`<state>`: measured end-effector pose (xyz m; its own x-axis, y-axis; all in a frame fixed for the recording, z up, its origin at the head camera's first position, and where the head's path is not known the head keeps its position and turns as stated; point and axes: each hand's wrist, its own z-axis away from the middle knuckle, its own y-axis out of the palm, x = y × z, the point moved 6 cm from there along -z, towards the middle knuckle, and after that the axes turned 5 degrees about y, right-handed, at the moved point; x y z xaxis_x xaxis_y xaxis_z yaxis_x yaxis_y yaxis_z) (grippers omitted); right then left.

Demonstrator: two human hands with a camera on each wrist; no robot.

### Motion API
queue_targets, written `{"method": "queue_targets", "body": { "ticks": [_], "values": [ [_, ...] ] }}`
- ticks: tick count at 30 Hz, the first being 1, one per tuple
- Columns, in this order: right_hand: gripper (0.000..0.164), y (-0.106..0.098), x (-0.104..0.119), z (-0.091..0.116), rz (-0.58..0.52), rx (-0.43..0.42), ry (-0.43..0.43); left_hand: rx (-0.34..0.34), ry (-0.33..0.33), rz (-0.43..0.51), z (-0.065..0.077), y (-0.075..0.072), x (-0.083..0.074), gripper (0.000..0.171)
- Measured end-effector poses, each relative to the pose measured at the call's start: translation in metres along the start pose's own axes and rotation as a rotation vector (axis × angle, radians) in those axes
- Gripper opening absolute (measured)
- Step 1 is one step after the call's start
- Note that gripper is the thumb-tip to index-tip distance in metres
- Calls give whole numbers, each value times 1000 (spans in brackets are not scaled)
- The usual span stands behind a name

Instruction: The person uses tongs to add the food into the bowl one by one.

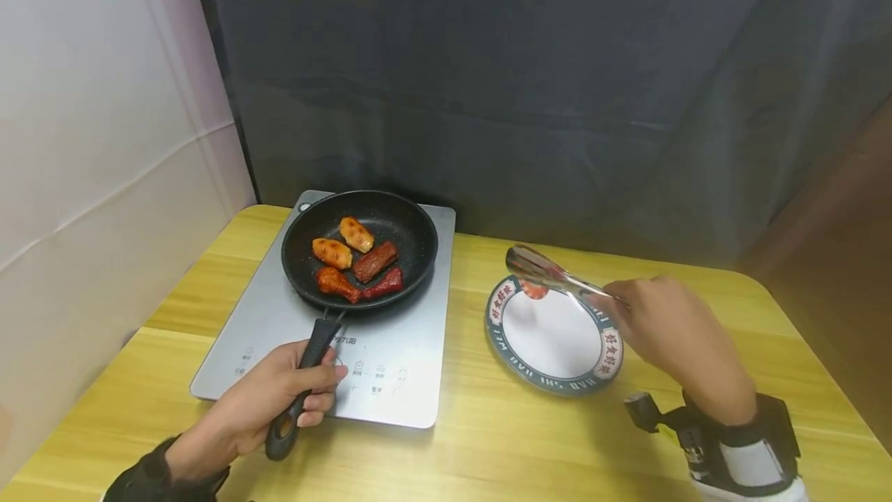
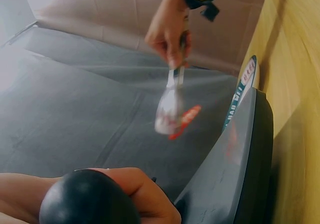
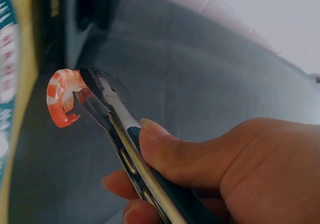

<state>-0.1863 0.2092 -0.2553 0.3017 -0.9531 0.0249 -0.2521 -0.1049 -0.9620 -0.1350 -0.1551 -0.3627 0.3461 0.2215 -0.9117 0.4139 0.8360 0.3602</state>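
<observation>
My left hand (image 1: 289,390) grips the black handle (image 1: 317,347) of a frying pan (image 1: 411,254). In the pan lie two chicken wings (image 1: 331,253), a drumstick (image 1: 337,283), a brown meat piece (image 1: 375,262) and a dark red piece (image 1: 385,283). My right hand (image 1: 669,331) holds metal tongs (image 1: 550,273), thumb on one arm and fingers on the other. Pinched in their tips is an orange-and-white shrimp (image 3: 62,98), held above a white plate (image 1: 550,331) with a green lettered rim.
The pan stands on a silver induction cooktop (image 1: 411,390) at the left of the wooden table (image 1: 502,448). A dark curtain (image 1: 488,99) hangs behind the table, a white wall panel (image 1: 104,99) at the left.
</observation>
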Motion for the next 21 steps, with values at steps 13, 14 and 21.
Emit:
{"method": "queue_targets", "body": {
  "ticks": [13,14,21],
  "values": [
    [23,-32,67,-39,-66,-69,-82,5,3,14,0,0,0,20],
    [23,-32,70,-42,-71,-60,-77,5,3,14,0,0,0,20],
    [29,-25,94,-68,-83,-18,-81,7,10,12,1,0,1,21]
  ]
}}
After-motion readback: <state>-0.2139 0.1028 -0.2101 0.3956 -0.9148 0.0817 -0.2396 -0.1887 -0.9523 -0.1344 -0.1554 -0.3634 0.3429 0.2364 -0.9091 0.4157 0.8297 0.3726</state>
